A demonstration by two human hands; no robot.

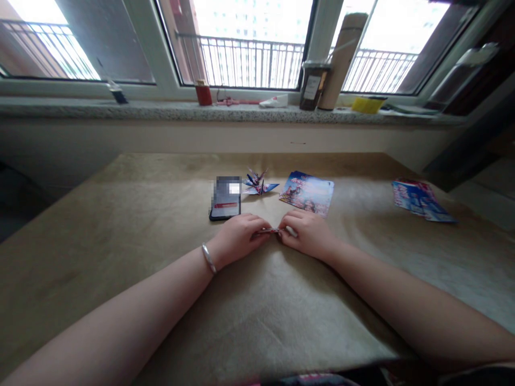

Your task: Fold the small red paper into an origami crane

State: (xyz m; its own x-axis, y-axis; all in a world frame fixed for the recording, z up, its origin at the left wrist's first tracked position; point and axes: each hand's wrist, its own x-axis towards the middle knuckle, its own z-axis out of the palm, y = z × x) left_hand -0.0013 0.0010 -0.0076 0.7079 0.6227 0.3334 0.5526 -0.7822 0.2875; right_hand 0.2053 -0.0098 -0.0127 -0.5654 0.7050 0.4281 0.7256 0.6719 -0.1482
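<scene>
A small piece of folded paper (274, 230) spans the gap between my hands, seen nearly edge-on. My left hand (241, 233), with a silver bangle on its wrist, pinches its left end. At the other end the fingers of my right hand (306, 233) are closed on it, and most of the paper is hidden by my fingers. Just beyond my left hand lies a phone (226, 198) with its screen lit. Folded paper cranes (260, 183) sit beside the phone. Past my right hand lies a stack of square patterned paper (308, 190), blue with pink blossoms.
More patterned paper packets (422, 201) lie at the right of the tan table (100, 257). On the stone windowsill (161, 111) stand a red container (203, 93), a dark box (313, 88), a tall cardboard tube (341, 61) and a yellow item (367, 104).
</scene>
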